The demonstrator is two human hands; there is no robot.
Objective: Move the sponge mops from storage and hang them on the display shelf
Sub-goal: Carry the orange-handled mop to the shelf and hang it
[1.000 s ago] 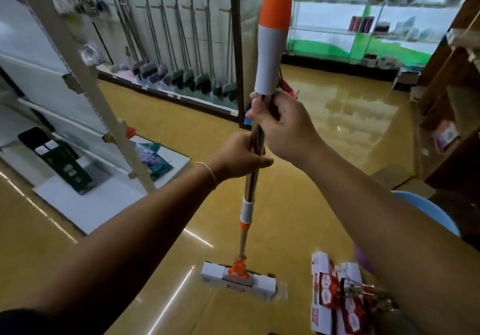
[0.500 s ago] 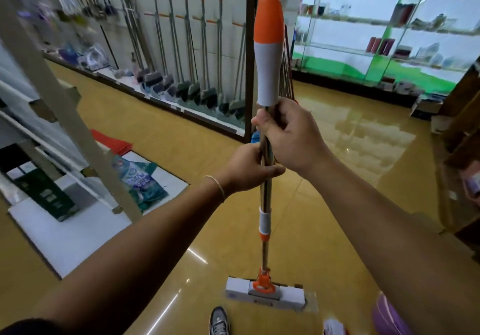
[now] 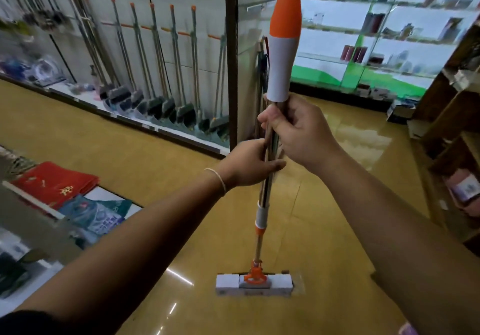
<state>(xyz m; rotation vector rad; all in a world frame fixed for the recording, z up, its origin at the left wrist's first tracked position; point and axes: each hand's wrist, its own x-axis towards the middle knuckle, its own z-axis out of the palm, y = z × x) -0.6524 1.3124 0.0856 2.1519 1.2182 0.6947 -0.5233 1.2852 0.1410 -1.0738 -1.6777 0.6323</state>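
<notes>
While held nearly upright, long axis running from near floor to high centre of view, leaning slightly right toward the top: metal-shafted sponge mop with orange-and-white handle (image 3: pixel 267 199). Orange rounded tip pointing up, white grip sleeve just below it, bare shiny metal shaft under that, then a white collar with an orange ring lower down. White rectangular sponge head (image 3: pixel 253 285) at the bottom, crosswise, joined by an orange bracket, just above or on the glossy yellow-brown floor (image 3: pixel 130 158); contact cannot be told. Right hand (image 3: pixel 298 132) gripping the shaft just under the white sleeve, fingers curled tight around it. Left hand (image 3: pixel 249 164) just below, fingers wrapped round the shaft, thumb lying across the front. Behind, along the far wall, row of long-handled brooms and mops on a display rack (image 3: pixel 155 75).
</notes>
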